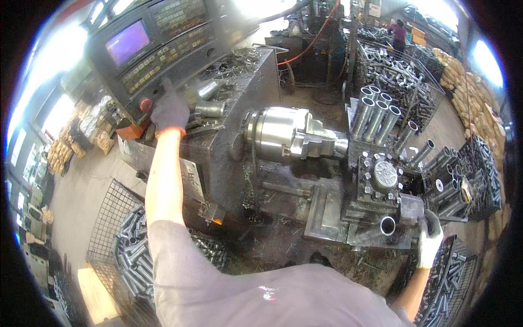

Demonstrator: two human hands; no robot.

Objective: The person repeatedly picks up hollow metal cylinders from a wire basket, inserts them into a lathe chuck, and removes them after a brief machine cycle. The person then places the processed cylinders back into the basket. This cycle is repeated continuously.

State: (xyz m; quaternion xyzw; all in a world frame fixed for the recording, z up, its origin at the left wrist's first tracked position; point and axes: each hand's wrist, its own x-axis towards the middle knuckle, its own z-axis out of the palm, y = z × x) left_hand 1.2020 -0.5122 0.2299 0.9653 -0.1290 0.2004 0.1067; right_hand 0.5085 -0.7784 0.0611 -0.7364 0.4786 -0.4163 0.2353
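My left hand (pixel 170 109), in a dark glove with a red-orange cuff, is at the lower edge of the CNC control panel (pixel 163 53), one finger extended towards its buttons, beside a red knob (pixel 145 105). My right hand (pixel 431 235), in a white glove with dark fingertips, rests at the right end of the tool carriage; whether it grips something there is hidden. Between my hands, the lathe chuck (pixel 276 133) has a short metal piece (pixel 340 146) at its jaws. Right of it stands the square tool post (pixel 382 173). A metal tube (pixel 386 227) lies on the carriage near my right hand.
Upright metal tubes (pixel 369 114) stand behind the tool post, more at the right. Metal cylinders (pixel 210 109) lie on the headstock. Wire baskets of tubes (pixel 135 249) stand low left, right and at the back. A person (pixel 398 36) stands far back. Sacks (pixel 470 90) are piled right.
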